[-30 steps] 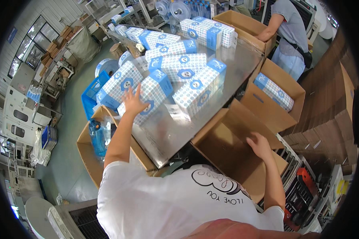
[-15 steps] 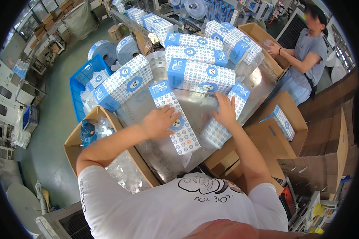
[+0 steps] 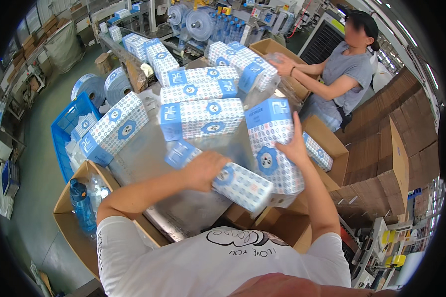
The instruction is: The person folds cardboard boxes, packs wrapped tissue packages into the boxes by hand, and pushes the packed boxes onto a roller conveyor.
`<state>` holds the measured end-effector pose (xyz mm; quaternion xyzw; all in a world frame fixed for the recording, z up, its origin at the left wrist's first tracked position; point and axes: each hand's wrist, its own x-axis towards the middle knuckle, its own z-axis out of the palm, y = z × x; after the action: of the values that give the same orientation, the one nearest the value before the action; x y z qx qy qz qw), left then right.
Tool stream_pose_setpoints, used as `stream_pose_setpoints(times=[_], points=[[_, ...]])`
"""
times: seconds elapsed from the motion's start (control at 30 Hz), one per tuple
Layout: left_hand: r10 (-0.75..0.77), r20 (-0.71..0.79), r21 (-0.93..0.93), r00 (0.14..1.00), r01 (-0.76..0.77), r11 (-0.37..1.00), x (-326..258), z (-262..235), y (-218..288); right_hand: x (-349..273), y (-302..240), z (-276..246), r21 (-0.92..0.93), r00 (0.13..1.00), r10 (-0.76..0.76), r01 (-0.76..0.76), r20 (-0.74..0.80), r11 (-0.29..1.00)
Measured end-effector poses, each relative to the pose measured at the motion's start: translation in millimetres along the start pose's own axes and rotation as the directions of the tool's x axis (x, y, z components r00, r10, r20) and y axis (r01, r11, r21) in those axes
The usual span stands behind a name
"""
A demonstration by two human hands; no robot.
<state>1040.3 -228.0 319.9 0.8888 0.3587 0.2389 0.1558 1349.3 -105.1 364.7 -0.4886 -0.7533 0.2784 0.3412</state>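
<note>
My left hand (image 3: 205, 171) is closed over the middle of a long white pack (image 3: 245, 187) with blue ends and a dotted pattern. That pack lies aslant, its near end over the edge of an open carton (image 3: 285, 222) in front of me. My right hand (image 3: 295, 143) grips the right side of a second such pack (image 3: 271, 148), thumb on its top face and fingers along the far side. This pack is tilted, its lower end by the same carton. The near ends of the two packs almost meet; whether they touch I cannot tell.
On the metal table (image 3: 139, 163) lie several like packs (image 3: 203, 119). A carton with a blue bottle (image 3: 83, 205) stands left, beside a blue crate (image 3: 59, 119). Another carton (image 3: 339, 163) holding a pack is at right, near stacked cardboard (image 3: 381, 148). A co-worker (image 3: 342, 74) handles something clear beyond.
Both packs under my hands have moved right and toward the carton. The right one has been raised and tilted, the left one turned aslant. The whole view has shifted somewhat.
</note>
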Motion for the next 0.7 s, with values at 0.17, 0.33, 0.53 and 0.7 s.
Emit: stream_pose_setpoints(times=[0.17,0.33,0.53,0.7], points=[[0.113,0.03,-0.429,0.993,-0.089,0.899,88,41,137,-82,-55,-104,-0.1,0.953,-0.265,0.281,0.151,0.955],[0.162,0.651,-0.183,0.742,-0.054,0.982,125,189,194,-155,-9,-134,-0.21,0.876,-0.374,0.445,0.306,0.871],[0.005,0.848,0.092,0.53,-0.157,0.983,69,338,132,-276,168,-26,-0.129,0.914,0.088,-0.039,0.396,0.991],[0.132,0.656,-0.299,0.744,0.096,0.949,129,209,88,-315,275,102,-0.451,0.805,0.393,-0.177,0.445,0.875]])
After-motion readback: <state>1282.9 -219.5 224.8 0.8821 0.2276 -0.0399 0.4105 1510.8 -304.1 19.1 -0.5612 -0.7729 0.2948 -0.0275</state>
